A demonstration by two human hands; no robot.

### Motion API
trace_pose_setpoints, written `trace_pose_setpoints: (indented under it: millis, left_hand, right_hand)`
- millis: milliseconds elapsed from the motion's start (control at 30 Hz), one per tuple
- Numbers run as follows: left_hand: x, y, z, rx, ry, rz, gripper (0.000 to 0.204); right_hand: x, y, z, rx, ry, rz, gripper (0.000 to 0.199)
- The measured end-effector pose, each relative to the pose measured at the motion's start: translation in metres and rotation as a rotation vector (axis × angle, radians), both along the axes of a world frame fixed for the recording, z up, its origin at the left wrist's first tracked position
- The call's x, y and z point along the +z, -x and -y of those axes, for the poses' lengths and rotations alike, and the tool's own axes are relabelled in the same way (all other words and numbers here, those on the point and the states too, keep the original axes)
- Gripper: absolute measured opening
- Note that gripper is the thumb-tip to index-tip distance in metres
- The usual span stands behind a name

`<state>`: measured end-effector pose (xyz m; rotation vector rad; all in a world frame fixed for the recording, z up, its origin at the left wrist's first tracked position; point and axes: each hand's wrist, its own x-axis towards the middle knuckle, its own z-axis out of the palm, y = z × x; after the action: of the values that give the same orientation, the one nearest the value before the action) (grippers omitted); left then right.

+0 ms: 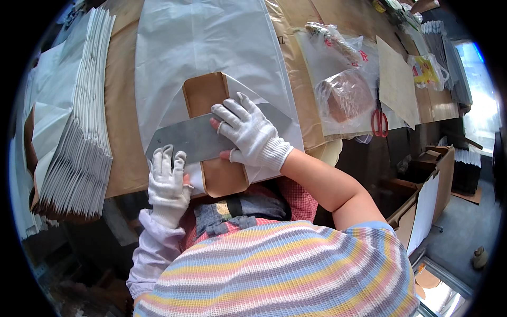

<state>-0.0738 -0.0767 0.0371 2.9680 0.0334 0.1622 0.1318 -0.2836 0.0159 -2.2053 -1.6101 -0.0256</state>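
- We see a white paper bag [211, 47] lying flat on the brown-covered table [121, 116], reaching from the near edge to the far side of the view.
- At its near end, folded white paper frames two brown flaps [205, 96], one on the far side and one on the near side of a grey strip [187, 138].
- The grey strip lies across this fold, sloping from near left to far right.
- We find the gloved right hand [251, 129] resting on the strip, its fingers moderately spread and pointing far left, gripping nothing that we can see.
- The gloved left hand [170, 185] has its fingers extended and slightly apart, with fingertips at the strip's left end; we cannot tell how firmly they press.
- To the left we see a tall stack of folded white bags [79, 121].
- To the right lie red-handled scissors [379, 122], just beside a beige sheet [397, 84] and near a clear plastic-wrapped bundle [344, 98].
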Motion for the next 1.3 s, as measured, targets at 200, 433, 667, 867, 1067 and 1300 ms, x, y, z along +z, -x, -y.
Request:
trace_pose_setpoints:
  millis: [200,433,667,867,1067,1300]
  left_hand:
    - [0.022,-0.026,-0.014,-0.175,0.048,-0.086,0.07]
    - [-0.045,-0.029,-0.037,-0.191,0.032,0.171,0.015]
    - [-0.011,-0.048,-0.017,0.348,0.376,-0.101,0.013]
    - [0.042,-0.108,-0.025,0.435,0.006,-0.349,0.08]
    - [0.046,-0.159,-0.043,0.483,0.192,-0.658,0.069]
    - [-0.013,-0.071,-0.031,-0.234,0.135,-0.129,0.078]
  right_hand:
    - [-0.028,-0.03,0.015,-0.011,-0.341,-0.381,0.032]
    - [0.01,-0.002,0.052,0.044,-0.173,-0.176,0.025]
    - [0.011,0.007,0.041,-0.451,0.041,-0.28,0.025]
    - [0.02,-0.02,0.023,-0.561,0.275,0.038,0.075]
    - [0.06,-0.06,-0.023,-0.5,0.507,-0.259,0.047]
    - [-0.009,-0.007,0.026,-0.025,0.057,0.038,0.061]
